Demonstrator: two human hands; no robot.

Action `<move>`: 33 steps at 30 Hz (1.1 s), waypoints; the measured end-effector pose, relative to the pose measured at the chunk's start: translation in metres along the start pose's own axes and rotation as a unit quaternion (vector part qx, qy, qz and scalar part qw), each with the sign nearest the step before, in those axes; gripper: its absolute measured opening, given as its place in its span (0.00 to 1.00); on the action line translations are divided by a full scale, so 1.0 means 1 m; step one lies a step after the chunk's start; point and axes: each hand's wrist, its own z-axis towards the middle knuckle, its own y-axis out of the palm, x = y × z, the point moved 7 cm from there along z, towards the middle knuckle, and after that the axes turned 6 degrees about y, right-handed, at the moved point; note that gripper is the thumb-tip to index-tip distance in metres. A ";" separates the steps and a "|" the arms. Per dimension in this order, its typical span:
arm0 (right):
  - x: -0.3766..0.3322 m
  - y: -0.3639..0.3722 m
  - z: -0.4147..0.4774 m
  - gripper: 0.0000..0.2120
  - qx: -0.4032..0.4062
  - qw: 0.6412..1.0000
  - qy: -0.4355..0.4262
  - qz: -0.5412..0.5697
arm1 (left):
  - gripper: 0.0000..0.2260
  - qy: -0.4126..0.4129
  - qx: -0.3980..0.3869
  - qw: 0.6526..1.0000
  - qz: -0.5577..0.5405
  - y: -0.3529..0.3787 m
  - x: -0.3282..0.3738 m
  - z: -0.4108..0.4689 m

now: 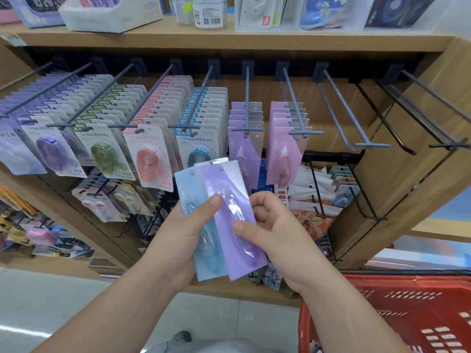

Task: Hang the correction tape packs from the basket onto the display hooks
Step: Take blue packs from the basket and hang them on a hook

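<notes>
Two hands: the left hand point(178, 240) and right hand point(277, 238) hold one fanned stack of correction tape packs in front of the display, below the hooks and up-left of the basket.
Left grip: the thumb presses across the light blue pack point(190, 184). The fingers are hidden behind the stack, wrapped round it.
Right grip: the thumb lies on the face of the purple pack point(224, 192), with the fingers curled at its right edge, pinching it.
Stack count: card edges of at least three packs show at the top; the exact number cannot be told.
Held print: the writing on the held packs is too blurred to read.
Red basket point(382, 296): at lower right, cut off by the frame's right and bottom edges. Its inside is mostly out of view.
Display hooks: one hook point(246, 98) carries hung purple packs point(244, 154), the next carries hung pink packs point(283, 154), and a bare hook point(341, 110) stands to their right.
Readable: "Campus" appears on the blue-headed card point(196, 140), on the green card point(94, 135) and on the red dispenser point(147, 161). The characters beside it are too small to read.
Top shelf: a clock face point(42, 2) reads 10:28, cut by the upper edge, and a jar point(210, 11) bears a barcode label.
Lower racks: the small packets are blurred, their print illegible.
</notes>
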 end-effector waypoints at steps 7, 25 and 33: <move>-0.009 -0.020 0.004 0.13 0.051 0.997 -0.061 0.008 | 0.25 0.009 0.064 0.997 0.050 -0.014 0.003 0.001; -0.012 -0.026 0.057 0.10 0.184 0.971 -0.103 -0.111 | 0.23 0.024 0.067 0.994 0.079 -0.023 0.014 0.004; 0.001 -0.032 0.056 0.13 0.209 0.969 -0.058 -0.120 | 0.21 0.021 0.055 0.996 0.070 -0.024 0.017 0.001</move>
